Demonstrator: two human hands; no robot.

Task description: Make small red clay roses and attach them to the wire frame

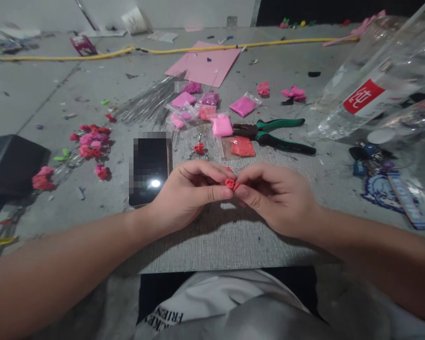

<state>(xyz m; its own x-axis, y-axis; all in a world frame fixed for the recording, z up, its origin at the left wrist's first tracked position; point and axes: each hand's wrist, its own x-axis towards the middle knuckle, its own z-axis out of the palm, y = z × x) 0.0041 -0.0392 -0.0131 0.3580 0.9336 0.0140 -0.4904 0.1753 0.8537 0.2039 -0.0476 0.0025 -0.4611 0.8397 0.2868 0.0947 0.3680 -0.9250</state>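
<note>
Head view: the left hand [191, 189] and the right hand [279, 196] meet over the grey, fine-lined worktop [219, 245], each grip closed thumb to forefinger on a small red curled clay-like piece [230, 182]. The piece sits between the two sets of fingertips, seemingly lifted off the surface; its far side is partly hidden. Light, even pressure looks best here: one grip steadying, the other pressing only the outer fold, so that the curled layers stay unflattened.

Just beyond the grip lie a red lump in a see-through plastic packet [242, 146] and, left of it, a small red flower-like shape [199, 148]. Pliers with green-and-black handles [269, 137] lie beyond the right hand. A black rectangular phone [148, 174] is close beside the left hand and limits leftward movement. Toward the body, the worktop runs to its straight near edge, giving the easiest room for lowering both wrists.
</note>
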